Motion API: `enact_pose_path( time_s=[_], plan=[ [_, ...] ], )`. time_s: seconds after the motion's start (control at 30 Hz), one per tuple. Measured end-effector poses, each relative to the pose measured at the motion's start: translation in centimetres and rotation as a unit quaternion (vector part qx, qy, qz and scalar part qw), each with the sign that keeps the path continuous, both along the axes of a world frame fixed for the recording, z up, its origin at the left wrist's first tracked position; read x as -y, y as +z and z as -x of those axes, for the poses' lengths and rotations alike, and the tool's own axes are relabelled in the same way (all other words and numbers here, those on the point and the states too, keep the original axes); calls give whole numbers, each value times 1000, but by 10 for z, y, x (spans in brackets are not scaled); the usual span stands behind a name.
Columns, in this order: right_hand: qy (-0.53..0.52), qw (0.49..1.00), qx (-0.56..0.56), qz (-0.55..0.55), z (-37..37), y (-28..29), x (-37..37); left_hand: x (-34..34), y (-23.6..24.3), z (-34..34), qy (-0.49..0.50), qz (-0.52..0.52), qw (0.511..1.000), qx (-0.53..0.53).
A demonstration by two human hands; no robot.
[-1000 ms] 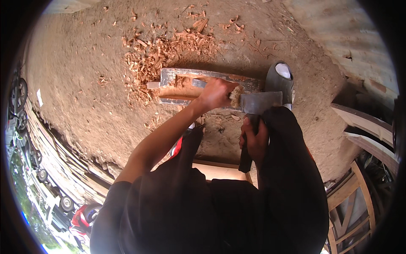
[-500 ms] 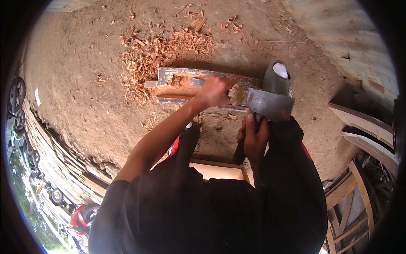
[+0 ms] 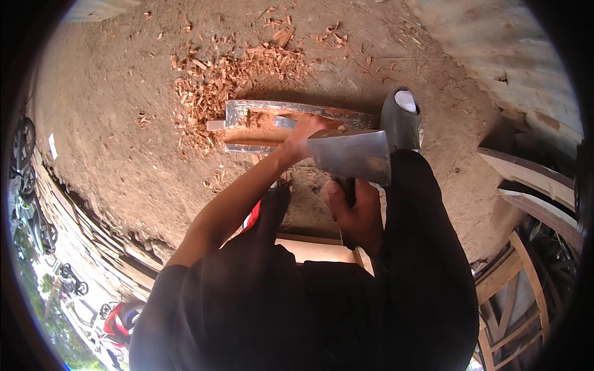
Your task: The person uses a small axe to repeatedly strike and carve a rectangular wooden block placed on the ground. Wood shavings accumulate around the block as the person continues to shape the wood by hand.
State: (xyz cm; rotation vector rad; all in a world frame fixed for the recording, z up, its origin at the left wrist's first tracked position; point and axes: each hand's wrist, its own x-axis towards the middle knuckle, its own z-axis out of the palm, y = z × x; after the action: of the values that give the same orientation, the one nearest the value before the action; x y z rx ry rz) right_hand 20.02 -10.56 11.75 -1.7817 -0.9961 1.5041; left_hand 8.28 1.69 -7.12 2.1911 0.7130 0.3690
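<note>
On the dirt floor lies a long, slightly curved wooden block (image 3: 257, 133) with a hollowed middle and grey, scuffed edges. My left hand (image 3: 304, 133) is closed around a chisel, whose flat metal blade (image 3: 285, 122) rests over the hollow. Most of its handle is hidden by my fingers and the tool beside it. My right hand (image 3: 357, 213) grips the dark handle of what looks like a hatchet, its broad grey steel head (image 3: 349, 154) raised close to the chisel's handle end. Whether the head touches the chisel, I cannot tell.
Reddish wood chips (image 3: 247, 71) are heaped beyond the block. My grey shoe (image 3: 399, 120) stands at its right end. A pale wooden board (image 3: 318, 250) lies between my legs. Wooden frames (image 3: 513, 297) lean at right; planks (image 3: 93, 229) and parked motorcycles (image 3: 117, 321) line the left.
The hatchet head has moved left and now covers the chisel's handle end. My right hand has shifted slightly left; my left hand keeps its grip on the chisel.
</note>
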Motion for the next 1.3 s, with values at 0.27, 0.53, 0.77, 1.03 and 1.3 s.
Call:
enact_pose_path(
  time_s=[0.27,0.53,0.77,1.03,1.3],
  plan=[
    [-160,986,-35,29,-11,-9,2,-4,15,-2,96,3,994,44],
    [-122,990,-31,59,-24,-37,5,-1,10,-2,74,14,997,-10],
    [-147,980,-84,102,-13,-29,1,-7,11,8,106,30,993,43],
    [-172,980,-73,75,-12,-43,2,-10,15,9,102,26,993,52],
    [-183,972,-104,103,-26,-24,6,3,17,3,57,25,997,50]
  ],
)
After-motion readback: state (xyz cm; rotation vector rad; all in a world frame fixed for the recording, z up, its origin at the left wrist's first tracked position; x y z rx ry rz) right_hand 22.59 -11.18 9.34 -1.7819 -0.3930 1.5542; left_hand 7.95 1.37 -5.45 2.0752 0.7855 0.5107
